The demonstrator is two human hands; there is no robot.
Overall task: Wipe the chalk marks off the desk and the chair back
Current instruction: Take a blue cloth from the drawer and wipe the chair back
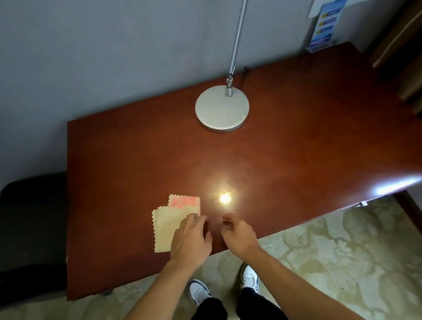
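A beige cloth (167, 226) with zigzag edges lies folded on the reddish-brown desk (293, 158) near its front edge; a pink-stained patch (184, 201) shows on its far corner. My left hand (191, 239) rests flat on the cloth's right part, fingers spread. Just to the right, my right hand (237, 229) hovers over the bare desk with its fingers loosely curled and nothing in it. A bright lamp reflection (224, 198) glares on the wood beyond my right hand. I see no chalk marks clearly.
A round silver lamp base (222, 108) with a slanted pole stands at the desk's back middle. A dark chair (25, 225) sits left of the desk. A brochure holder (323, 24) leans against the wall at the back right. Patterned carpet (339, 263) lies below.
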